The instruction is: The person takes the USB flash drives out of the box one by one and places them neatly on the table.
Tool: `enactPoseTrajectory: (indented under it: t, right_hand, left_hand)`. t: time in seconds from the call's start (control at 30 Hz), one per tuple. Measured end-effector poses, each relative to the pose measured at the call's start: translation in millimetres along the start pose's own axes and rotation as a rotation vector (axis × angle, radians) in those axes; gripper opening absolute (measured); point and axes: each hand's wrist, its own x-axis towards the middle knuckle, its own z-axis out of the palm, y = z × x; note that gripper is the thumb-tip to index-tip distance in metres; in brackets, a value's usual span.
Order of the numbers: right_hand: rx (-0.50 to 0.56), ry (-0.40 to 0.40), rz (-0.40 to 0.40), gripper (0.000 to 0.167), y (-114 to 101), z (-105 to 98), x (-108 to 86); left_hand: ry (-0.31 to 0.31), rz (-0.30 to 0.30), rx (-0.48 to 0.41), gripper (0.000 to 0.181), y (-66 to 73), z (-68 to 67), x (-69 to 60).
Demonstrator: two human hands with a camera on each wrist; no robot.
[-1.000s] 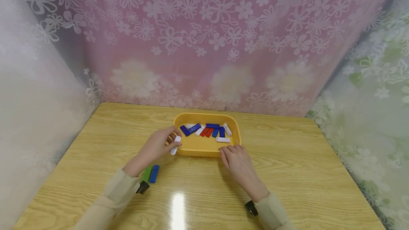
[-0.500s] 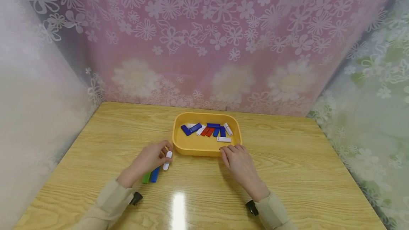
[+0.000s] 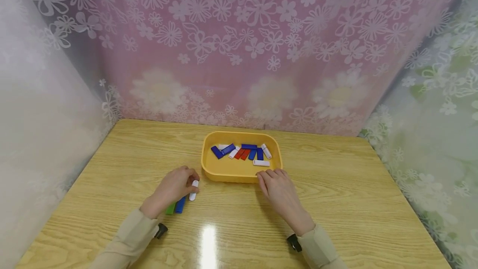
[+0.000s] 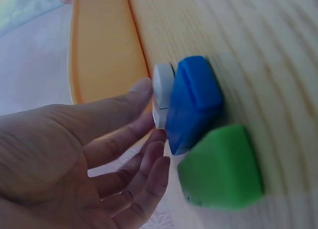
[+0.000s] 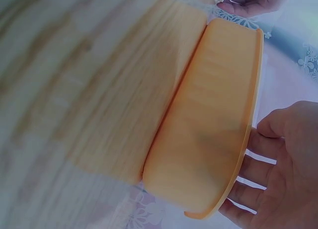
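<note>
My left hand (image 3: 173, 189) pinches a white capped stick, like a USB flash drive (image 3: 193, 191), between thumb and finger just above or on the table. In the left wrist view this white stick (image 4: 163, 95) stands close beside a blue stick (image 4: 193, 102) of the same kind, with a green one (image 4: 221, 169) next to that. The hand partly covers the blue and green sticks in the head view. My right hand (image 3: 281, 194) holds the front right rim of a yellow plastic bin (image 3: 231, 177), fingers hooked over it. In the right wrist view the fingertips are hidden behind the rim.
Inside the bin lie several more sticks: dark blue ones (image 3: 228, 149), red ones (image 3: 245, 154) and white ones (image 3: 261, 163). The wooden table (image 3: 354, 186) extends around the bin. A pink flowered curtain (image 3: 242, 74) hangs behind, with pale curtains at both sides.
My left hand has moved from the bin's left front corner down and left with the white stick, to beside the blue one. The right hand stays on the rim.
</note>
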Motion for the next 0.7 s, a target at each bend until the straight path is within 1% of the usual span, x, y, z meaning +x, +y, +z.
enactPoseTrajectory:
  t: [0.2,0.47,0.7]
  right_hand:
    - [0.002,-0.008,0.008,0.014,-0.6,-0.8,0.4]
    - [0.006,-0.013,0.012,0.014,-0.3,-1.5,0.4]
    - [0.005,-0.007,0.005,0.014,-0.2,-1.0,0.1]
  left_hand:
    - [0.005,0.022,0.000,0.024,-1.7,-1.5,-5.2]
    - [-0.005,0.032,0.006,0.025,-5.2,-2.6,-18.9]
    - [0.003,0.071,0.026,0.027,-5.2,-4.0,-27.6]
